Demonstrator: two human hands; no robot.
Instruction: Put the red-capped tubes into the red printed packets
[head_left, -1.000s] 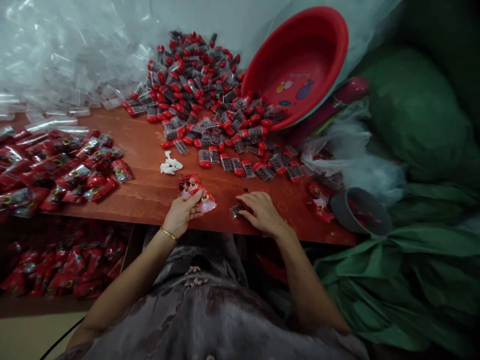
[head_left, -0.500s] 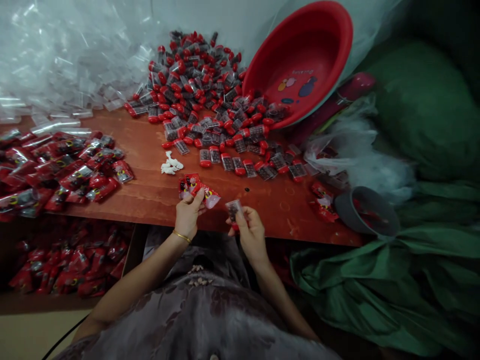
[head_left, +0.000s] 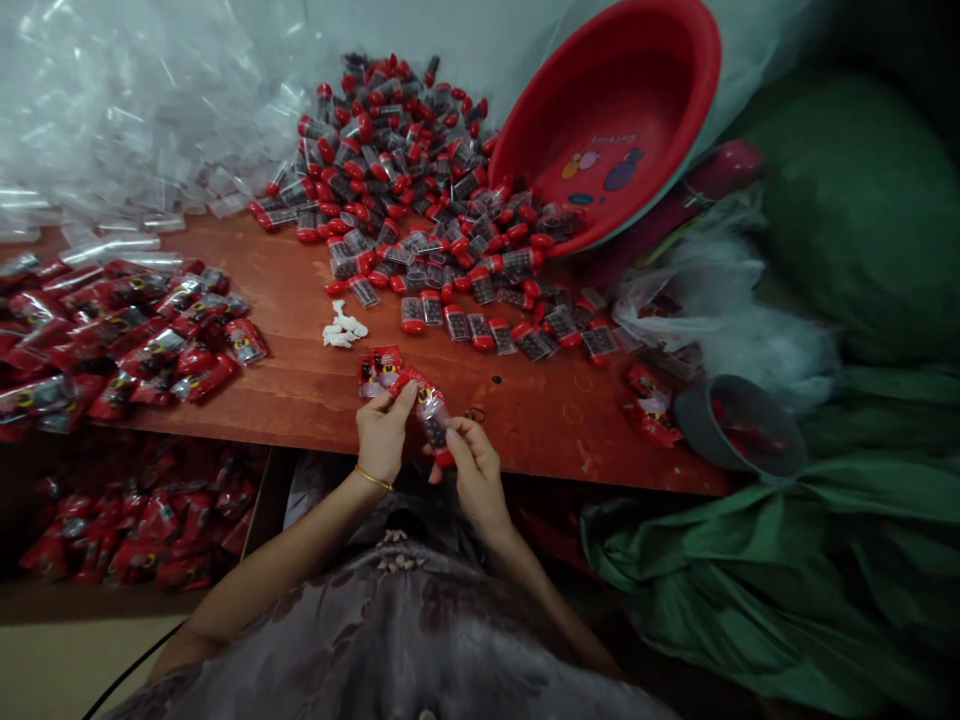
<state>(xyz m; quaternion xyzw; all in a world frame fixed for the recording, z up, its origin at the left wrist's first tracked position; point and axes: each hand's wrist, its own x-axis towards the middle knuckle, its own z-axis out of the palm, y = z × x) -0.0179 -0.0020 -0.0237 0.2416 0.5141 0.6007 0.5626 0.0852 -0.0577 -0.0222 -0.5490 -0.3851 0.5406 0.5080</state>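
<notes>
Since the earlier frame, our right hand [head_left: 471, 470] has carried the red-capped vial [head_left: 435, 425] leftward until it meets our left hand [head_left: 382, 435]. Our left fingers pinch the mouth of a red printed sachet [head_left: 411, 385] at the near edge of the wooden table [head_left: 300, 370]; our right thumb and forefinger close on the vial, its upper end apparently entering the sachet between our fingertips. We judge the insertion step underway; next comes pushing the vial fully in. Beyond our fingers lie loose vials [head_left: 420, 200]; left of them, filled sachets [head_left: 112, 330].
</notes>
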